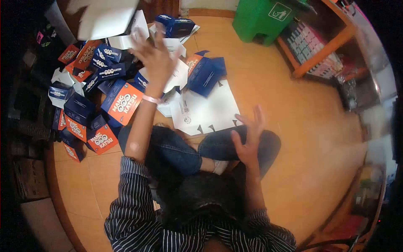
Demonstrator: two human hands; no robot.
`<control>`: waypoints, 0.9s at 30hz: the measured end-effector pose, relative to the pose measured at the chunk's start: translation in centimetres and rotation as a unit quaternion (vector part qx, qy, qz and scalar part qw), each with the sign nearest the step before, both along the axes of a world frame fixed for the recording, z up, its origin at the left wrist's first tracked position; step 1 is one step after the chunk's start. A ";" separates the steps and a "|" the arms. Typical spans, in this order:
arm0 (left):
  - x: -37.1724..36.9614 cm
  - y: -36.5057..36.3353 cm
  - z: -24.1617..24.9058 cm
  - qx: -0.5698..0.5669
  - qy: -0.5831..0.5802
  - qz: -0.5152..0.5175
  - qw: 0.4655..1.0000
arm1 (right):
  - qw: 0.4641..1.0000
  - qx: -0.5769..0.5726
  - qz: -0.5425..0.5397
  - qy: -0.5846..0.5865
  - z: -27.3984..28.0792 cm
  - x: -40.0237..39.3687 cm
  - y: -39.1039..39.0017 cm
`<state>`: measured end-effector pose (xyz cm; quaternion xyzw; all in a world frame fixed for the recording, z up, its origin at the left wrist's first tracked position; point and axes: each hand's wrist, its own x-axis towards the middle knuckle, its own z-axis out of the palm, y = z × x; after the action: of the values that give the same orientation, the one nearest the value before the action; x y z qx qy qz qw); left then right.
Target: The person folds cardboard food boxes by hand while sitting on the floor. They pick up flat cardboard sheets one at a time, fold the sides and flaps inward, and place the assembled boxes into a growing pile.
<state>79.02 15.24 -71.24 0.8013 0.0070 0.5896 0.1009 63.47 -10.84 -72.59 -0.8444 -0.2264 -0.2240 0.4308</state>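
My left hand (pixel 156 65) reaches forward over a heap of navy and orange printed boxes (pixel 124 102), its fingers spread and a band at the wrist. Just beyond its fingertips is a blurred white sheet (pixel 108 20), apart from the hand. My right hand (pixel 250 136) hovers over my right knee with fingers apart, holding nothing. Between my hands, a flat white carton blank (pixel 205 110) with dark notch marks lies on the floor before my crossed legs. A partly folded navy box (pixel 205 76) rests on its far edge.
A green bin (pixel 263 20) stands at the back right. Beside it, a wooden shelf (pixel 321 50) holds stacked packs. Tiled floor (pixel 294 168) extends to my right. Cardboard boxes (pixel 31 178) stand along the left edge.
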 end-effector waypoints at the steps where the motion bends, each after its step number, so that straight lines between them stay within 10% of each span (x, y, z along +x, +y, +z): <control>1: 1.2 -0.9 -4.3 0.079 0.153 0.010 0.985 | 0.999 -0.006 -0.042 0.018 -0.9 -0.1 -0.9; 6: -6.6 -10.8 -18.6 0.234 0.619 -0.310 0.682 | 0.974 0.186 -0.060 0.117 -3.2 -0.9 -2.9; 9: -7.2 -12.0 -21.7 0.285 0.541 -0.277 0.741 | 0.973 0.193 -0.056 0.114 -3.8 -1.3 -4.0; 12: -4.9 -11.4 -21.2 0.165 0.643 -0.300 0.685 | 0.968 0.191 -0.077 0.141 -5.0 -0.9 -4.7; 14: -4.5 -10.2 -19.1 0.021 0.464 -0.357 0.811 | 0.948 0.191 -0.091 0.237 -7.2 -0.5 -4.8; 25: -11.1 -2.4 -6.1 -0.016 0.597 -0.605 0.527 | 0.981 0.149 -0.057 0.114 -8.5 4.3 -3.6; 27: -12.8 -3.4 -5.9 -0.051 0.554 -0.615 0.559 | 0.973 0.156 -0.006 0.169 -8.5 3.9 -3.5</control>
<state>66.22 11.82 -77.09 0.7740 -0.4024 -0.1766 0.4559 67.35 -14.30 -81.11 -0.7937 -0.1069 -0.1131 0.5881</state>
